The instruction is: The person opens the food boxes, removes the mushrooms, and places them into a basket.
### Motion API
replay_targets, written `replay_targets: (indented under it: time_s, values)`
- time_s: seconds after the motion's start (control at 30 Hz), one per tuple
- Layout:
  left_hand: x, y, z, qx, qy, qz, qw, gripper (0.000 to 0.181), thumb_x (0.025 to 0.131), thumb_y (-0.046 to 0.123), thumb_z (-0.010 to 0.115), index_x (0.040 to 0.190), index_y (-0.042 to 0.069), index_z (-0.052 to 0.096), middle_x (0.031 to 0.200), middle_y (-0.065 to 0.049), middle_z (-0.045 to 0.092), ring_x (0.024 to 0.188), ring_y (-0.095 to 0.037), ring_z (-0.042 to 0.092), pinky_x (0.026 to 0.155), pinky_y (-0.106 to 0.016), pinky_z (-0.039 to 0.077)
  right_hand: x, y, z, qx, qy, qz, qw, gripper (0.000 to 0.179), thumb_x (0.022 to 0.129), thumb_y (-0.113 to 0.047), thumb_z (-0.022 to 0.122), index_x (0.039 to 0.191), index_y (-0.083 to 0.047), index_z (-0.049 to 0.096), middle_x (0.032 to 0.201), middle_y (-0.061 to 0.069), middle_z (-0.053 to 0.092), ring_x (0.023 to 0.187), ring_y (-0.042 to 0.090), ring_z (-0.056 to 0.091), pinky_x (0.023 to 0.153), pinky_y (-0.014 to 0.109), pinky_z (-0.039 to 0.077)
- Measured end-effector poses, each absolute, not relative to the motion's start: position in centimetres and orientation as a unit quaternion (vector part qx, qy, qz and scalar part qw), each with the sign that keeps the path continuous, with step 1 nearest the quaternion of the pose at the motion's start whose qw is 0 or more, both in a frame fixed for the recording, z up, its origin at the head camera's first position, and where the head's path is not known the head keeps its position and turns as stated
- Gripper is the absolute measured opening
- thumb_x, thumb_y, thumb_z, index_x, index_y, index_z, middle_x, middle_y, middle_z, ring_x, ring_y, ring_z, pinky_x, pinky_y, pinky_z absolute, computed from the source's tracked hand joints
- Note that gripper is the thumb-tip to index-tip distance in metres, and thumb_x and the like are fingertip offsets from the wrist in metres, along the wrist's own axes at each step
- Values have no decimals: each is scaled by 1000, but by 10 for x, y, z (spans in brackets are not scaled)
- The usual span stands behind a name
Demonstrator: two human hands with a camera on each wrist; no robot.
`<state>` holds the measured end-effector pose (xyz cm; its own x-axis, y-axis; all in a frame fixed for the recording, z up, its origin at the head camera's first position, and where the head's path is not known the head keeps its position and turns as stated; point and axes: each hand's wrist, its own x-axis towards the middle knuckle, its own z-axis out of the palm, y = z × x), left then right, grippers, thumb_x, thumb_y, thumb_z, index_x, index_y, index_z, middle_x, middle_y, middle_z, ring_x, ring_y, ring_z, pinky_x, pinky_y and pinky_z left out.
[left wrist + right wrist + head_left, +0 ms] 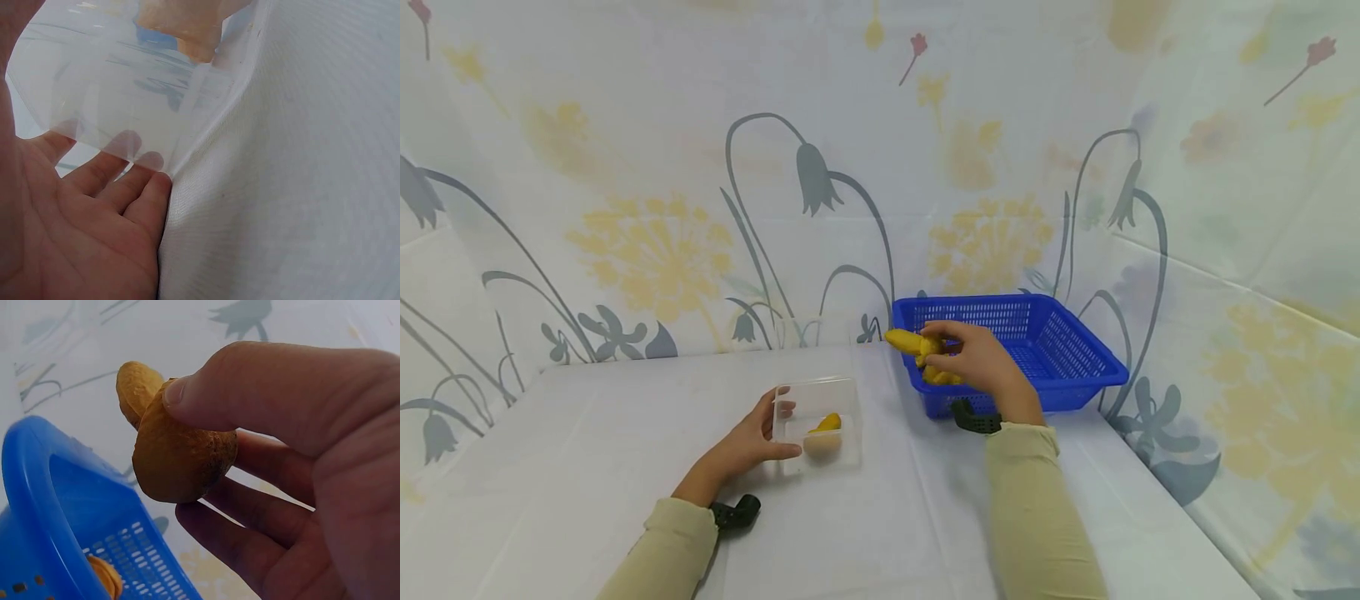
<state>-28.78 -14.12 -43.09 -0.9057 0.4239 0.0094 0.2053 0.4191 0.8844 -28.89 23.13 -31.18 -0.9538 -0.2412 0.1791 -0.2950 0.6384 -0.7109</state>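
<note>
My right hand (pixel 981 358) holds a knobbly yellow root-like piece (pixel 175 459) above the near left corner of the blue basket (pixel 1086 371). In the right wrist view the thumb presses it from one side and the fingertips from the other; its end looks dark and rough. More yellow pieces (pixel 942 377) lie in the basket below. On the white table, my left hand (pixel 747 442) grips the left side of a clear plastic box (pixel 848 454), thumb along the front and fingers toward the back. A similar yellow piece (pixel 827 423) lies inside the box.
The perforated basket stands at the back right, near the flower-printed cloth wall (pixel 850 250). A second cloth wall (pixel 1285 333) closes the right side. White cloth (pixel 587 458) covers the table on the left. Both wrists carry dark bands.
</note>
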Motion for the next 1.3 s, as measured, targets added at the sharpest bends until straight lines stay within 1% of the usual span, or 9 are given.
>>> replay_targets:
  time_s: [0.13, 0.33, 0.5, 0.73, 0.97, 1.07, 1.3]
  values:
    - [-288, -141, -431, 186, 836, 503, 110, 103, 77, 26, 81, 153, 16, 12, 154, -18, 32, 148, -36, 22, 117, -51, 24, -290, 240, -313, 143, -904, 402, 37, 42, 89, -24, 71, 130, -23, 60, 137, 3, 56, 121, 29, 59, 94, 41, 54]
    - [-288, -140, -430, 182, 838, 502, 113, 105, 77, 27, 82, 153, 17, 11, 155, -18, 31, 148, -36, 20, 118, -51, 23, -292, 250, -317, 130, -906, 401, 41, 43, 90, -25, 70, 131, -23, 59, 136, 5, 57, 121, 29, 59, 95, 43, 53]
    - [-287, -140, -429, 183, 839, 500, 114, 105, 78, 28, 81, 153, 17, 10, 155, -18, 30, 149, -36, 19, 118, -52, 23, -295, 254, -320, 115, -913, 389, 40, 43, 90, -29, 69, 131, -22, 58, 134, 7, 58, 122, 30, 57, 97, 45, 52]
    - [-287, -139, -428, 177, 836, 506, 119, 105, 78, 26, 81, 153, 17, 9, 156, -18, 29, 148, -35, 20, 118, -52, 23, -300, 255, -327, 87, -929, 356, 48, 40, 91, -33, 67, 128, -20, 60, 128, 10, 62, 120, 29, 57, 97, 45, 51]
    - [-286, -140, -427, 174, 836, 507, 120, 105, 78, 26, 81, 154, 19, 9, 156, -17, 29, 148, -36, 20, 118, -53, 22, -304, 250, -330, 62, -938, 338, 43, 41, 91, -34, 66, 129, -19, 59, 132, 14, 58, 124, 35, 52, 100, 50, 48]
    - [-286, -140, -427, 172, 837, 506, 120, 105, 78, 27, 81, 154, 19, 9, 156, -17, 29, 148, -36, 20, 118, -53, 23, -305, 247, -331, 56, -942, 327, 40, 41, 92, -35, 66, 129, -19, 59, 132, 15, 58, 123, 36, 52, 99, 51, 48]
    - [-287, -140, -429, 169, 840, 501, 120, 106, 76, 30, 82, 153, 18, 11, 155, -17, 30, 149, -35, 19, 118, -51, 22, -306, 243, -332, 47, -949, 311, 35, 41, 92, -36, 65, 129, -18, 59, 132, 15, 58, 119, 34, 54, 97, 49, 50]
